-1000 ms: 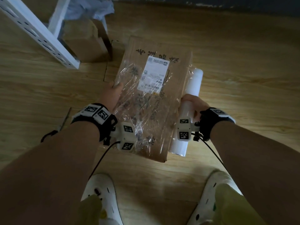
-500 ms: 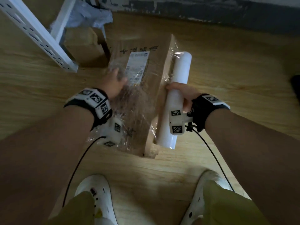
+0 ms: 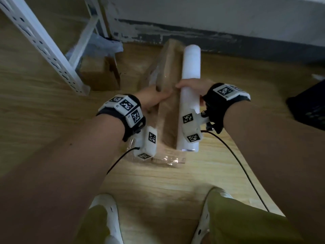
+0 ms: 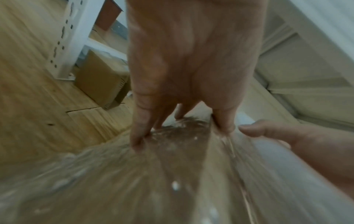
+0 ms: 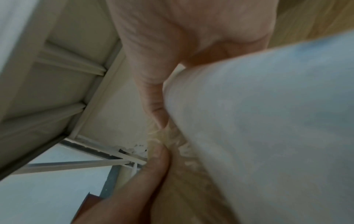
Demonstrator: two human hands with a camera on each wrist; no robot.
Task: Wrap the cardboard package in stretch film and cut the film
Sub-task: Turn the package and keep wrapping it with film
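Observation:
The flat cardboard package (image 3: 168, 71), partly covered in clear stretch film, stands on its long edge on the wooden floor. My left hand (image 3: 153, 98) grips its upper edge, fingers on the left face and thumb on the right (image 4: 182, 75). Wrinkled film covers the package face (image 4: 153, 174) below the fingers. My right hand (image 3: 191, 85) holds the white film roll (image 3: 190, 64) around its middle, pressed against the package's right side. Up close, the roll (image 5: 268, 121) fills the right wrist view, with my right hand (image 5: 172, 37) curled over it.
A white perforated shelf upright (image 3: 44, 43) and a small cardboard box (image 3: 98, 74) stand at the left. A grey wall with a dark baseboard (image 3: 228, 39) runs just behind. A dark object (image 3: 309, 106) lies at the right. My white shoes (image 3: 109, 217) are near.
The package has been tipped from lying flat up onto its edge. The roll rose with it and now lies along the right face. My left hand moved from the top face to the upper edge.

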